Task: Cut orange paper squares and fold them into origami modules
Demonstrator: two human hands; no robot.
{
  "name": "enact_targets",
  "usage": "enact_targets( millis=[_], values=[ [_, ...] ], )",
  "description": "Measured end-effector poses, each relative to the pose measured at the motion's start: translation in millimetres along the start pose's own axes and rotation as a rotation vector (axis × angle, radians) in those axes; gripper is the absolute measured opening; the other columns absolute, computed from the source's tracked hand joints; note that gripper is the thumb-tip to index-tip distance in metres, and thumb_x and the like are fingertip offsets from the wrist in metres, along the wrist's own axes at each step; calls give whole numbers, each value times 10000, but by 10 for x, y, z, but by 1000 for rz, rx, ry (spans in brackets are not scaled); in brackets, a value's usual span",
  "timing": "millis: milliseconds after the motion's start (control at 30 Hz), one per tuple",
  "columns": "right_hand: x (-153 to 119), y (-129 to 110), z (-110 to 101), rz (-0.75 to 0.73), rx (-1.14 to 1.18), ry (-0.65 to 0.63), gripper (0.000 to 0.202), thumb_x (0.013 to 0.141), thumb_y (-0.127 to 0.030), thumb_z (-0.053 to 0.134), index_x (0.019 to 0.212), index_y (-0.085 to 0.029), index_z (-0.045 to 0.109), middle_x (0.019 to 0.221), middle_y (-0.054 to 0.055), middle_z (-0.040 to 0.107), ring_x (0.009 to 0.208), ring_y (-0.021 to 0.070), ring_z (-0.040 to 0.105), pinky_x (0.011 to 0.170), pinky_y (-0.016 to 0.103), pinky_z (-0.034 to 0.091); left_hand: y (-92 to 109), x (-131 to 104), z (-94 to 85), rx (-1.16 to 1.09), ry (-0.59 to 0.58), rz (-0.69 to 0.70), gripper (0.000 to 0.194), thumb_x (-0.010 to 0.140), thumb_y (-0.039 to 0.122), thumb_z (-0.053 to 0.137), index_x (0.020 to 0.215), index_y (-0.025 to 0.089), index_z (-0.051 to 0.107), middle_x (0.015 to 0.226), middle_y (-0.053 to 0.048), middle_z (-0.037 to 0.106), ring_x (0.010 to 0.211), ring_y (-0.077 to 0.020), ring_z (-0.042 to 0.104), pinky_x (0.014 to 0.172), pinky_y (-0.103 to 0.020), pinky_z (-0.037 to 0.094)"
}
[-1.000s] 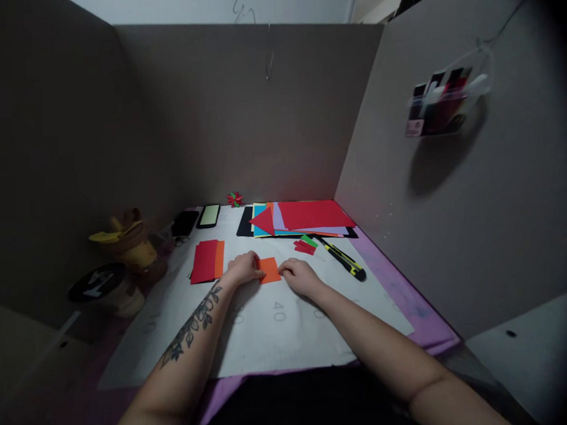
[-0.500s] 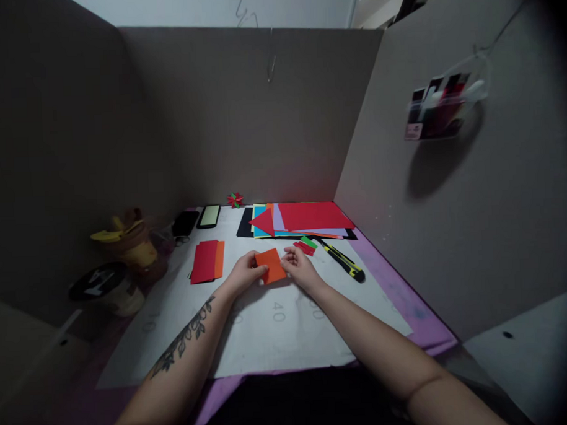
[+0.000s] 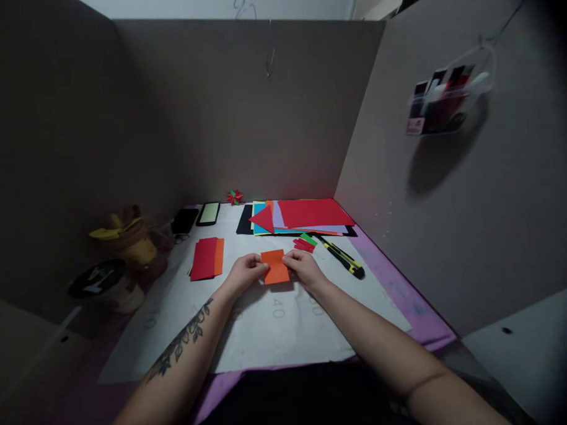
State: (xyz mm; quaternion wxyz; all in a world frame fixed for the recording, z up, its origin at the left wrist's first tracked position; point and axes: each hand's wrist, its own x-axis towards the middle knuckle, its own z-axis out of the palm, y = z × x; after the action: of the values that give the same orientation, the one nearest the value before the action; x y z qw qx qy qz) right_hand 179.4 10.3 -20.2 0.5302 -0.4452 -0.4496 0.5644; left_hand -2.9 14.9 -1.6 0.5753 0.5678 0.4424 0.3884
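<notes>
A small orange piece of paper (image 3: 275, 268) is held just above the white sheet, with a faint crease across its middle. My left hand (image 3: 245, 271) pinches its left edge, thumb on top. On the opposite edge, my right hand (image 3: 304, 265) grips it between thumb and fingers. Just beyond my right hand lie small red strips (image 3: 304, 244) and a green strip (image 3: 308, 239). A yellow and black box cutter (image 3: 343, 257) rests to the right of them. Left of my left hand is a stack of red paper rectangles (image 3: 204, 258) with orange ones (image 3: 219, 257) showing beneath.
Large coloured sheets (image 3: 314, 212) are piled at the back, a red triangle (image 3: 262, 219) on top. A folded paper star (image 3: 235, 197) and a phone (image 3: 208, 214) lie at the back left. Pots (image 3: 134, 242) stand along the left; a clear pouch (image 3: 440, 111) hangs on the right wall.
My right fingers have closed on the right edge of the orange paper. The paper has turned a little and now sits straighter between both hands.
</notes>
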Motion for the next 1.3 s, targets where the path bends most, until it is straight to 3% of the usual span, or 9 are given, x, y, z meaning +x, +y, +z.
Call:
enact_targets(
  millis=[167, 433, 900, 1033, 1300],
  values=[
    [-1, -21, -20, 47, 73, -29, 329, 573, -412, 755, 605, -167, 537, 478, -51, 517, 416, 73, 411, 425, 201, 291, 44, -31, -10, -8, -6, -35, 298, 634, 390, 701, 725, 133, 581, 610, 5, 593, 503, -79, 489, 506, -204, 355],
    [-31, -22, -88, 155, 223, -216, 360, 596, -417, 775, 707, -164, 544, 626, -26, 586, 539, 96, 520, 531, 213, 381, 48, -52, -46, -11, -71, -61, 254, 617, 337, 697, 733, 118, 643, 622, -12, 608, 526, -85, 489, 522, -206, 349],
    [-98, -105, -39, 200, 207, -261, 427, 532, -450, 804, 687, -173, 519, 622, -22, 571, 538, 105, 514, 521, 221, 391, 34, -48, -65, 78, -120, -8, 236, 671, 344, 650, 735, 119, 679, 604, -4, 604, 523, -85, 465, 528, -207, 326],
    [-83, -90, -19, 174, 191, -219, 400, 533, -417, 796, 635, -178, 492, 548, -43, 536, 464, 87, 464, 449, 203, 326, 48, -52, -48, 109, -90, 6, 257, 691, 378, 630, 659, 124, 647, 589, -5, 599, 511, -83, 452, 514, -207, 314],
    [-15, 20, -30, -78, -23, -11, 321, 615, -401, 717, 576, -183, 484, 478, -67, 448, 444, 78, 363, 444, 211, 271, 73, -63, -12, 160, 1, -33, 309, 686, 424, 629, 706, 119, 673, 549, 0, 578, 453, -77, 426, 449, -201, 280]
  ],
)
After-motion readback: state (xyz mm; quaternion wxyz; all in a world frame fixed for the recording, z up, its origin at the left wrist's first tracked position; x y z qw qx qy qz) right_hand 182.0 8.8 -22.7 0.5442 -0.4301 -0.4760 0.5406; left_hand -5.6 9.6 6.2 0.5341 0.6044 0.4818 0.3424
